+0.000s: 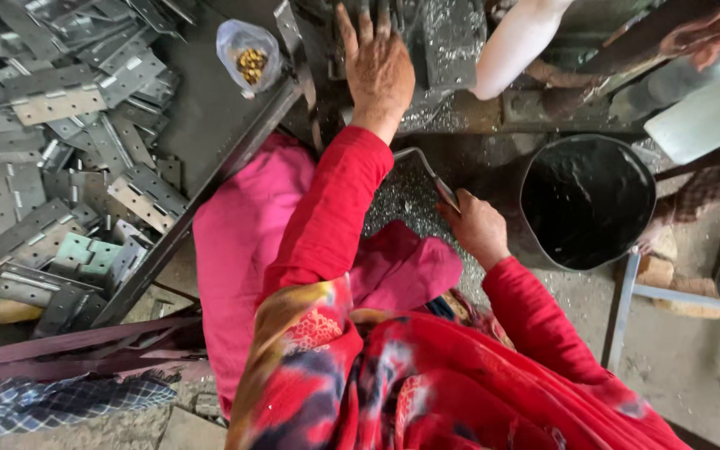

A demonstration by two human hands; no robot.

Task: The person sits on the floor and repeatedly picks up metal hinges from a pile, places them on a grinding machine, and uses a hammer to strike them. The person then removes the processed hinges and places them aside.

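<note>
Steel shavings are glittering under the fingers of the left hand, which is lying flat and spread on the machine bed at upper centre, gripping nothing. Below it, mid-frame, the right hand is closing round a bent metal handle. Hinge plates are piling up at upper left. I'd judge those splayed fingers risk being pinched or cut if the handle moves the machine.
</note>
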